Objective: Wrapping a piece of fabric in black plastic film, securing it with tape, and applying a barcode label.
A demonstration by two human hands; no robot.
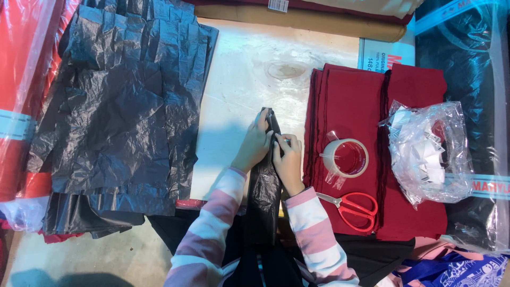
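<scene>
Black plastic bag point(264, 186) folded narrow, left hand point(256, 142) and right hand point(289, 159) pinching it

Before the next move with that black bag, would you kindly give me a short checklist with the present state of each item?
1. Left hand on the folded black bag: ok, it rests on the bag's upper end.
2. Right hand on the bag: ok, fingers pinch its edge.
3. Tape roll nearby: ok, it lies on the red cloth.
4. Red scissors nearby: ok, they lie on the cloth, closed.
5. Loose tape end: cannot tell.
6. Stack of black bags: ok, apart from both hands.
</scene>
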